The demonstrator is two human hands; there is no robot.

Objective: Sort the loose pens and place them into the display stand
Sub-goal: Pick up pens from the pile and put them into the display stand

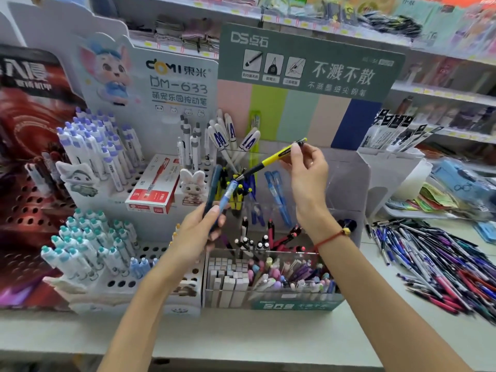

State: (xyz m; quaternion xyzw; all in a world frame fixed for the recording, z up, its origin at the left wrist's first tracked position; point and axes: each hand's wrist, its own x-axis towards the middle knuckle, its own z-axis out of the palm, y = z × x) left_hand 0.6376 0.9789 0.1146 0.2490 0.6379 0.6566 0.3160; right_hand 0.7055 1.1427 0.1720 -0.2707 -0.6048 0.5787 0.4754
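Right hand [303, 167] is raised over the clear tiered display stand [346, 178], thumb and fingertips pinching a yellow-and-black pen [271, 157] near its upper end; the pen slants down to the left, its dark tip close above the yellow and black pens already standing in the stand's upper tier. Left hand [198, 232] sits lower and to the left, fingers curled around a light blue pen [228, 196] and at least one darker pen behind it, their ends pointing up toward the yellow pen's tip.

Loose pens [440, 261] lie in a wide heap on the white counter [241, 336] at the right, well apart from both hands. Open counter runs along the front edge below the forearms. The stand's front lower tier holds pastel pens and grey boxed items; a middle tier holds black, white and red pens. Just beside it on the left, touching or nearly so, stands a white perforated rack [161, 267] with purple-capped and teal-capped pens, and a red pen box [154, 187] rests on it.

Readable writing: "DS" on the green header card [308, 63] behind the stand, with large Chinese characters; "DOMI" and "DM-633" on the white card [174, 84] with a cartoon mouse.
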